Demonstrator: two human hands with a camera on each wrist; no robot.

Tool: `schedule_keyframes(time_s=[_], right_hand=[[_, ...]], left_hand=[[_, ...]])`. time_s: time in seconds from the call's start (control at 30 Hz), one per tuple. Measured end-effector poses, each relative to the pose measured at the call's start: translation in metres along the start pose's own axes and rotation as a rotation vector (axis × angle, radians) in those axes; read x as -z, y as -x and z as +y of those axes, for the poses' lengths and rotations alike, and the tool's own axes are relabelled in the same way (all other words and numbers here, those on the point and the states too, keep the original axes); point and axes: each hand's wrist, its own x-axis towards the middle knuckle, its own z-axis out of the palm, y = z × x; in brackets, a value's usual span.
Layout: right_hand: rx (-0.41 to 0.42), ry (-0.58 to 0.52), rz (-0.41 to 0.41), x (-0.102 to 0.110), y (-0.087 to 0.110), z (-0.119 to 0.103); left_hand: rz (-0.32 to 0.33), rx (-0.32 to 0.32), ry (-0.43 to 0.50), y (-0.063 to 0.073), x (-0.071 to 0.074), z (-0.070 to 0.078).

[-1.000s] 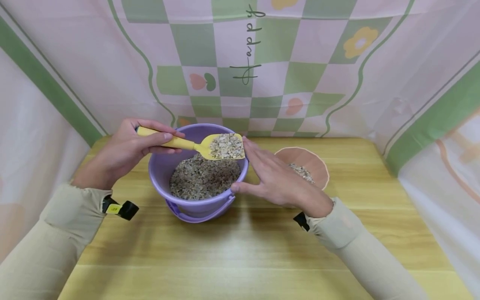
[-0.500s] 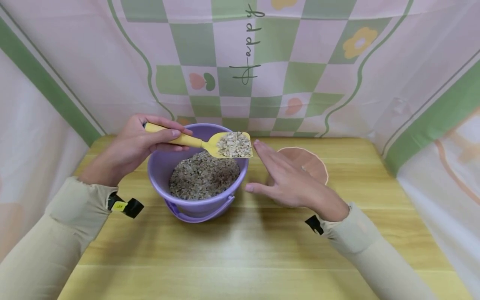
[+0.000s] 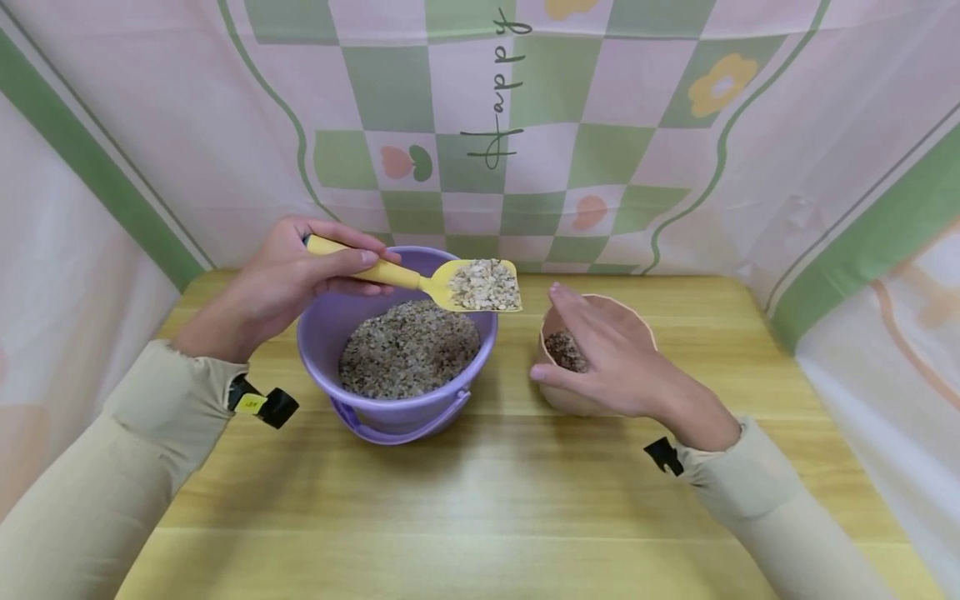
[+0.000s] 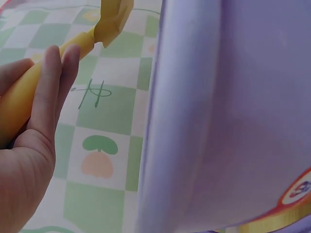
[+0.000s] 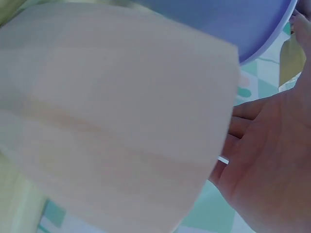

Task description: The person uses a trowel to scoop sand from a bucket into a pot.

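- Since the earlier frame, I see the left hand (image 3: 296, 271) and the yellow scoop (image 3: 441, 286) shifted to the right, and the right hand (image 3: 618, 367) gone from the rim of the purple bucket (image 3: 321, 354) to the peach bowl (image 3: 633, 329); bucket and bowl stay put.
- The left hand is clamped on the scoop's handle, thumb along the top; my left wrist feed shows the fingers around it.
- The scoop is held above the bucket, its blade reaching past the bucket's right rim over the gap before the bowl. On the blade I see a heap of pale grains (image 3: 485, 285).
- The right hand's fingers are straight and the thumb stands apart from them; it holds nothing. It lies across my line of sight to the bowl, and I cannot tell whether it touches it.
- The bucket stands upright on the wooden table (image 3: 465, 525), toward the far left corner, with speckled gravel (image 3: 408, 350) inside and its carry handle (image 3: 420, 433) hanging on the near side.
- The bowl sits to the bucket's right, closer to the far right corner, with darker grains (image 3: 564, 352) in it.
- Beyond the table's far edge I have a checked cloth (image 3: 468, 112) lettered "Happy".
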Motion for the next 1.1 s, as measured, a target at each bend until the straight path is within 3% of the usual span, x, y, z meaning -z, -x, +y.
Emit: schedule_keyframes(time_s=[0.13, 0.37, 0.67, 1.1], right_hand=[[-0.023, 0.026, 0.045, -0.005, 0.005, 0.006], [0.103, 0.011, 0.151, -0.007, 0.006, 0.024], [-0.062, 0.029, 0.095, -0.01, 0.017, 0.031], [-0.116, 0.043, 0.108, -0.01, 0.026, 0.042]], left_hand=[[-0.006, 0.001, -0.004, -0.006, 0.001, -0.001], [-0.01, 0.009, 0.003, -0.013, -0.005, 0.003], [-0.023, 0.029, 0.039, -0.022, -0.01, 0.007], [-0.077, 0.0, 0.007, -0.031, -0.017, 0.011]])
